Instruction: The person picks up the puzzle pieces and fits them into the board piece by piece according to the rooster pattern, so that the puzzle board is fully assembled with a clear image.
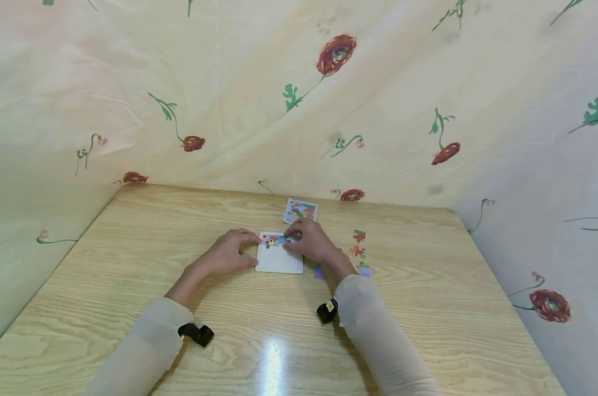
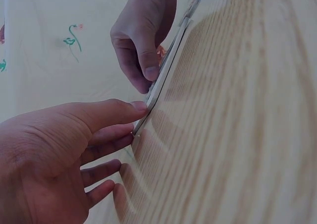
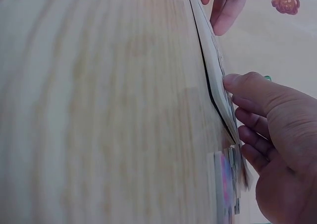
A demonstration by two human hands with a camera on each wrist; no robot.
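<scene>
A white puzzle tray (image 1: 281, 263) lies flat on the wooden table, with joined colourful pieces (image 1: 270, 240) along its far edge. My left hand (image 1: 228, 252) rests its thumb and fingertips against the tray's left edge, fingers spread and relaxed. My right hand (image 1: 312, 240) reaches over the far right part of the tray, where thumb and index finger pinch a small puzzle piece (image 1: 281, 240), mostly covered. In the right wrist view, the thumb of my right hand (image 3: 277, 120) lies at the tray's edge (image 3: 213, 70). The left wrist view shows both hands close together at the tray.
Loose puzzle pieces (image 1: 359, 236) lie right of the tray, some partly hidden by my right wrist. A picture card (image 1: 301, 210) of similar colours lies behind the tray. Flowered cloth (image 1: 239, 99) hangs around the back and sides of the table (image 1: 219, 308).
</scene>
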